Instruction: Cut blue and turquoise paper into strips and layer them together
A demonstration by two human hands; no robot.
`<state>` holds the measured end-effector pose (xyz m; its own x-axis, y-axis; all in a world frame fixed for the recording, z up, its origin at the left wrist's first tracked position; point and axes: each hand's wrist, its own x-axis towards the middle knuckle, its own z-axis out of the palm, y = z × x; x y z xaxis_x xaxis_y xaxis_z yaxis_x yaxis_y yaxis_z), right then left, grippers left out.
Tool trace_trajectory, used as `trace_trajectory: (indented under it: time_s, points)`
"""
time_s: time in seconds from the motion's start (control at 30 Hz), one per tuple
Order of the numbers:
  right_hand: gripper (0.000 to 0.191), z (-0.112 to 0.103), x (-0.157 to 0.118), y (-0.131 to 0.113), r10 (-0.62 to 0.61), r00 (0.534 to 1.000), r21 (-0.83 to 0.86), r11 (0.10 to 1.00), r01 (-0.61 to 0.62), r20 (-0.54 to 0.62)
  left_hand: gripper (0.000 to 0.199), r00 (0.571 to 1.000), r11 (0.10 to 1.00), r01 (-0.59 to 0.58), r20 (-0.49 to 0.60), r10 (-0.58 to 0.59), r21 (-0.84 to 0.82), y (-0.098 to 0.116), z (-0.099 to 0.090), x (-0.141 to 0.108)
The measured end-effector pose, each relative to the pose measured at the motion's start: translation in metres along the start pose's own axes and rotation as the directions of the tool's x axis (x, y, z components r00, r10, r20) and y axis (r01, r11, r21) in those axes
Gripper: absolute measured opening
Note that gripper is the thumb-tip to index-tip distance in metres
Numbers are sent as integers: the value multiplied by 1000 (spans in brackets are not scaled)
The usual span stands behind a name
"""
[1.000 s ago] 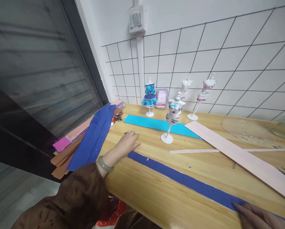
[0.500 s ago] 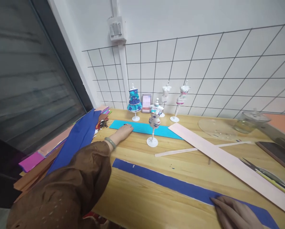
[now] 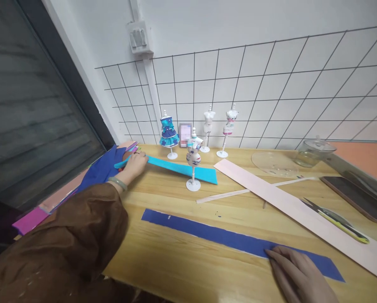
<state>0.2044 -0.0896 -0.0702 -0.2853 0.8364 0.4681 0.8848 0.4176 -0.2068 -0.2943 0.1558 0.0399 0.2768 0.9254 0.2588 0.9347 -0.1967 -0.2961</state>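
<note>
My left hand [image 3: 135,165] is closed on the left part of a turquoise paper strip [image 3: 178,169]. That end is raised off the table, while the right end lies behind a small white mannequin [image 3: 193,158] with coloured scraps stuck on it. My right hand [image 3: 293,269], fingers drawn together, pinches at the near edge of a dark blue strip [image 3: 204,231] lying flat in front of me. Along the wall stand a mannequin in a turquoise and blue paper dress [image 3: 168,132], a plain white mannequin [image 3: 208,122] and one with pink scraps [image 3: 229,124].
A long pale pink strip [image 3: 270,199] crosses the right side, over a narrow strip [image 3: 222,196]. Scissors and a yellow-handled tool [image 3: 346,227] lie on it. Farther right are a phone [image 3: 358,195] and a glass cup [image 3: 314,153]. Coloured paper [image 3: 96,168] is piled at left.
My left hand has moved left and lifted the turquoise strip's left end, drawing the strip left from beside the pink one. My right hand stays on the blue strip. The view has shifted slightly right.
</note>
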Motion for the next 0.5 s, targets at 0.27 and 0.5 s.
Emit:
trace_trajectory:
  time_s: [0.27,0.5]
  points:
    - [23,-5,7,-7,-4,1000,26,1000,4,-4,26,991,991,98,-100,-88,97,-35,-54,-27]
    - [25,-12,12,-16,25,999,17,1000,-26,33,33,973,923,201,-173,-150,329,-49,-90,-60]
